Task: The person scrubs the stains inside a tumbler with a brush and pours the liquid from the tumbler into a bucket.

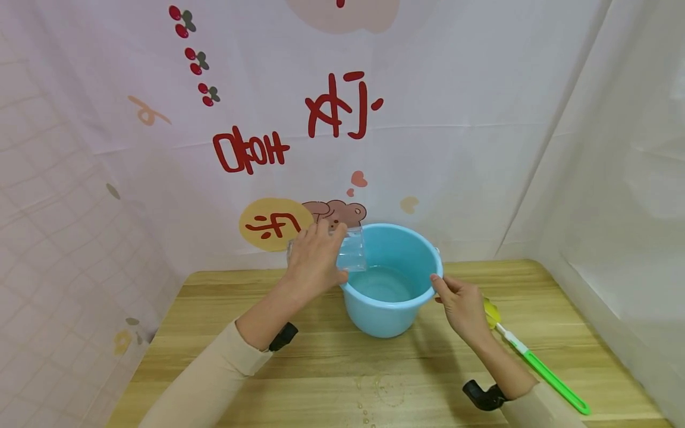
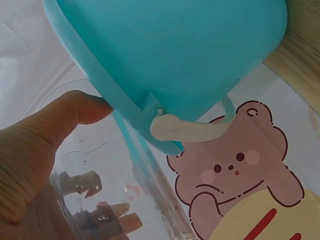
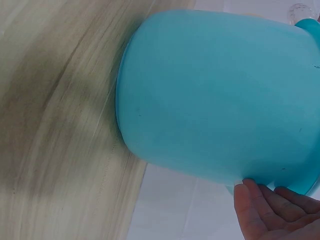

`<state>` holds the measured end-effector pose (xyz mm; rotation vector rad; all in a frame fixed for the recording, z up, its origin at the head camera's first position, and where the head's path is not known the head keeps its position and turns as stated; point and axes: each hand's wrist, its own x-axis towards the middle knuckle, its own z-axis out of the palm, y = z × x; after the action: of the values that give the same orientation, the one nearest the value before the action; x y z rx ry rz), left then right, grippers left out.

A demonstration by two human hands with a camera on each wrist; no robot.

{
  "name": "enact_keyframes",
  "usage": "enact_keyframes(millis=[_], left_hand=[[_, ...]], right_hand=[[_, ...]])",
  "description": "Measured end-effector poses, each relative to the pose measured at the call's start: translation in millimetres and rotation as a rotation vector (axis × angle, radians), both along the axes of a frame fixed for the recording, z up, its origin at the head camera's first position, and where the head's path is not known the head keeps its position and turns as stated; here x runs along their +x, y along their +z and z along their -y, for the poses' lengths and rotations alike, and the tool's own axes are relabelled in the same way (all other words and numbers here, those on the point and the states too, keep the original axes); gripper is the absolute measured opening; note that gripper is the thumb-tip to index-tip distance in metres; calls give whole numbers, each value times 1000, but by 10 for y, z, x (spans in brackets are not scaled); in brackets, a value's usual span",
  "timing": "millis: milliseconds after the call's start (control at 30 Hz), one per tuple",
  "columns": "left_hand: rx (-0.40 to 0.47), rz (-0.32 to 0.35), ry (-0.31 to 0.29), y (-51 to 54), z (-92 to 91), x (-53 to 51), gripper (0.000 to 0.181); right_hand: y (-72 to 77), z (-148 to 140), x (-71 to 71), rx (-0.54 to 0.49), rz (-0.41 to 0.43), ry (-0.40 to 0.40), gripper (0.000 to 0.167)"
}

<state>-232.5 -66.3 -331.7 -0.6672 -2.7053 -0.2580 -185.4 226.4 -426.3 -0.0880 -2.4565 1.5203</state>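
A light blue bucket (image 1: pixel 382 318) stands on the table with a little water (image 1: pixel 381 284) in its bottom. My left hand (image 1: pixel 314 257) grips a clear cup (image 1: pixel 353 249), tipped on its side with its mouth over the bucket's left rim. In the left wrist view the thumb (image 2: pixel 85 107) lies along the clear wall of the cup, close to the bucket's rim; other fingers show through it. My right hand (image 1: pixel 461 306) holds the bucket's rim at the right, thumb on top and fingers beneath. The right wrist view shows those fingers (image 3: pixel 260 205) at the outer wall below the rim.
A brush with a yellow head (image 1: pixel 491 314) and green handle (image 1: pixel 556 383) lies right of the bucket, beside my right forearm. Drops of water (image 1: pixel 365 410) dot the wooden table (image 1: pixel 299 386) in front. A printed cloth (image 1: pixel 455 148) hangs close behind the bucket.
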Motion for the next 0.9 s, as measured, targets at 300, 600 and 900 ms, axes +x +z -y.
enact_keyframes(millis=[300, 600, 900], left_hand=[[-23, 1, 13, -6, -9, -6, 84], [-55, 12, 25, -4, -25, -10, 84], [-70, -5, 23, -1, -25, 5, 84]], right_hand=[[-33, -8, -23, 12, -20, 0, 41], [-48, -18, -24, 23, -7, 0, 44], [-58, -19, -20, 20, -14, 0, 43]])
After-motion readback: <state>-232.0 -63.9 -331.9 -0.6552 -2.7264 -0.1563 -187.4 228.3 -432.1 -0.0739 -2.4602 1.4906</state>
